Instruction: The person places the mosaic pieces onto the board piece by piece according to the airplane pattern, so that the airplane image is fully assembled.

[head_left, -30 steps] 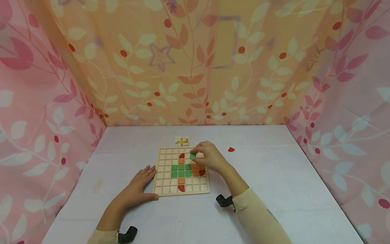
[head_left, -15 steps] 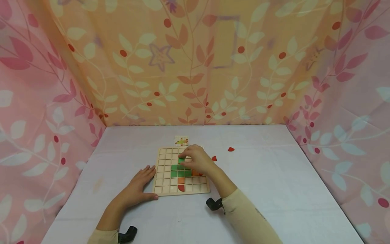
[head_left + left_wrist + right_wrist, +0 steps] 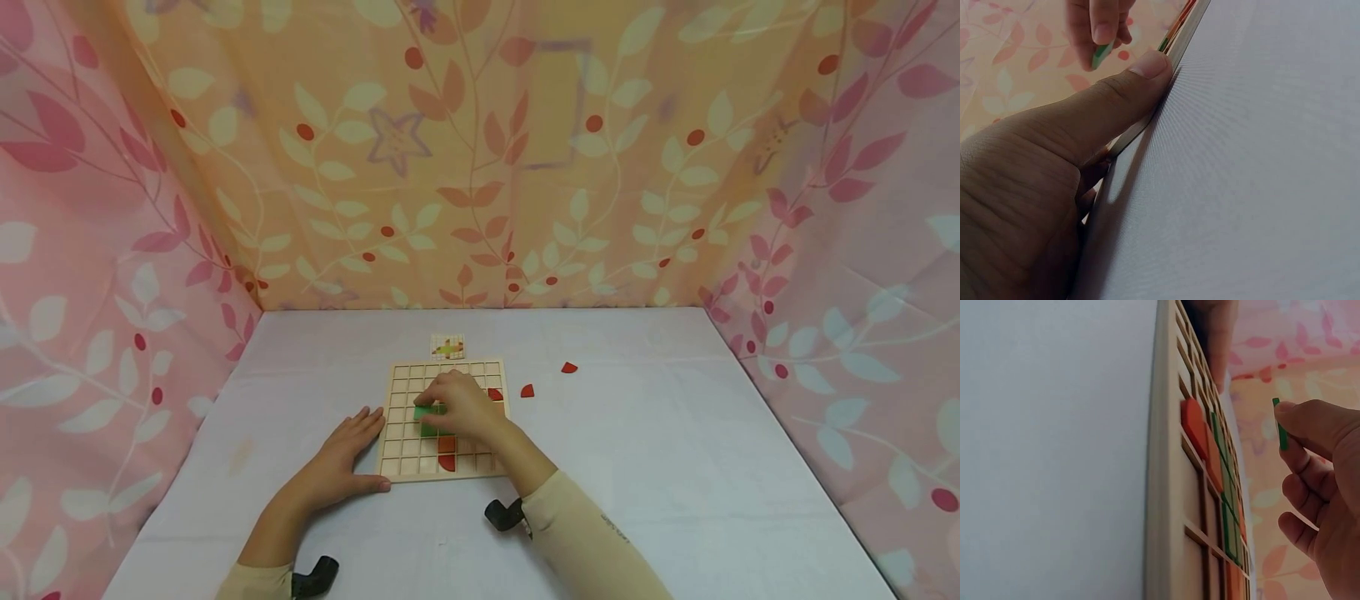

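Note:
My right hand [image 3: 463,408] hovers over a wooden grid board [image 3: 405,447]. Between thumb and forefinger it pinches a thin green tile [image 3: 1280,428], raised above the surface. Beneath that hand sit green square tiles [image 3: 428,430], partly covered. Nearer me are an orange square tile [image 3: 447,444] and a red rounded tile [image 3: 447,463] in the grid; another red tile [image 3: 495,394] shows at the right. My left hand [image 3: 341,458] lies against the board's left edge, fingers extended, its thumb [image 3: 1110,100] touching the near left corner.
Just behind the board lies a small pattern card [image 3: 447,347]. Two loose red tiles, one [image 3: 527,391] close to the board and one [image 3: 570,367] farther off, lie on the white tabletop [image 3: 645,433]. Patterned curtains [image 3: 510,167] surround the table's back and sides.
My right hand has carried the green tile leftward across the board from its upper right area. A loose red tile beside the board has come into sight. The left hand stays put.

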The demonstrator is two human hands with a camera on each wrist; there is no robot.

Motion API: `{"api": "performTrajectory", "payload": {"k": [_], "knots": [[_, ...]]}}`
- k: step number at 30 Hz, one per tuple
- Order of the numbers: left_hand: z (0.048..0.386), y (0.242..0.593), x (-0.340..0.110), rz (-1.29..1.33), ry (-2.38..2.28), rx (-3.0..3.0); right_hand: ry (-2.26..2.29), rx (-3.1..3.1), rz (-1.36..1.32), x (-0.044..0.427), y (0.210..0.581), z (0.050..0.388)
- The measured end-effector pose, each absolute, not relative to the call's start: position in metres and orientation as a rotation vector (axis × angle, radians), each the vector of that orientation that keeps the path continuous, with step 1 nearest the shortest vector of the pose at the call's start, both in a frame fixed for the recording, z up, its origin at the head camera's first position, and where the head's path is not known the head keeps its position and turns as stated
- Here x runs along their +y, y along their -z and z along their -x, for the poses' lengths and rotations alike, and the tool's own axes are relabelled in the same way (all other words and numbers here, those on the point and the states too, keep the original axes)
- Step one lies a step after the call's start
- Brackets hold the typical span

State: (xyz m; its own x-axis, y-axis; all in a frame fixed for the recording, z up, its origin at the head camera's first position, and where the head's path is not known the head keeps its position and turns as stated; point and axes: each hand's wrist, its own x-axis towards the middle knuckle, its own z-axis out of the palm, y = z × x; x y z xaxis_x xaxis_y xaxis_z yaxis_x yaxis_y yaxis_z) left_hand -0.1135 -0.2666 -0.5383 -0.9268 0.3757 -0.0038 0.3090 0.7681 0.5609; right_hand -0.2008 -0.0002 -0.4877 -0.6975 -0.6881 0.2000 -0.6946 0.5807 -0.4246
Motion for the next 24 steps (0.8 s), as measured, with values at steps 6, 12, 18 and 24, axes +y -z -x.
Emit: {"api": "performTrajectory", "payload": {"k": [6,12,18,24], "knots": [[0.113,0.539,-0.267,-0.557,-0.874,2.846,-0.718,-2.835,-1.221,-0.010,0.500,0.198],[0.113,0.538,-0.267,-0.562,-0.876,2.848,-0.672,-2.848,-1.207,-0.015,0.505,0.194],[0.113,0.537,-0.267,-0.568,-0.888,2.849,-0.637,-2.867,-1.200,-0.019,0.505,0.192],[0.112,0.535,-0.267,-0.562,-0.890,2.846,-0.576,-2.872,-1.196,-0.023,0.505,0.192]]}}
